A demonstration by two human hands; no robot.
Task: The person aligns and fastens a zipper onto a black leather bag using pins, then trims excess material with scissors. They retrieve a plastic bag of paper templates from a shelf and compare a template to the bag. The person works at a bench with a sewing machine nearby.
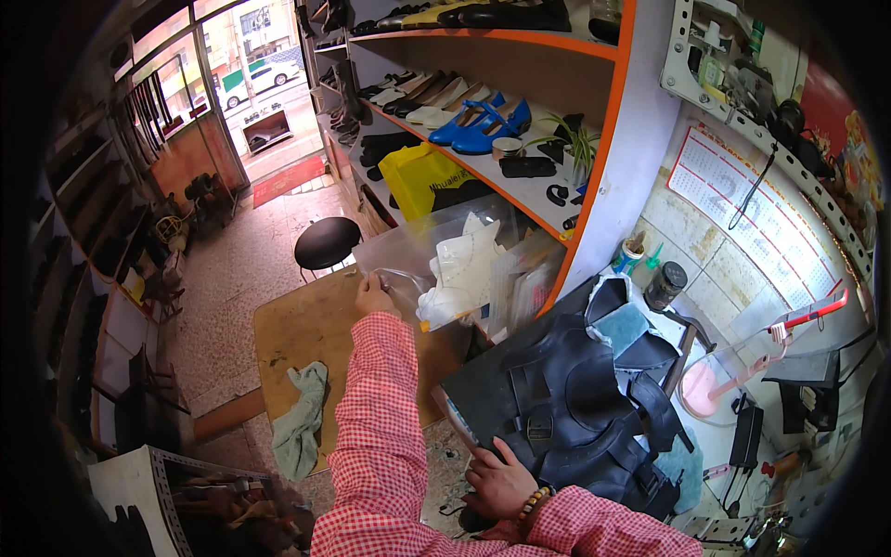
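Two bare hands in red-and-white checked sleeves (376,422) worked across the near part of the scene. The left hand (375,295) reached farther forward, over the brown bench (286,320), its grip closed on the near left edge of a clear plastic sheet (397,258). Crumpled white material (464,271) showed on the sheet's right side, and the sheet stood between the bench and the orange-edged shelf unit (614,111).

The right hand (499,481), a beaded bracelet (535,501) at its wrist, lay nearer and to the right, touching the near left edge of a dark mass of black leather (585,395); whether its grip was clamped there or merely rested, I could not tell. The leather bore a buckle (539,428) and a bluish fleecy lining (622,330).

Left of the left forearm, a grey-green cloth (302,422) lay rumpled on the bench. A round black stool (327,243) stood just beyond the bench. Blue shoes (483,125) sat on a shelf, with a yellow bag (418,181) lower and to their left. Beyond the leather stood a dark jar (665,286), below a wall calendar (752,213).
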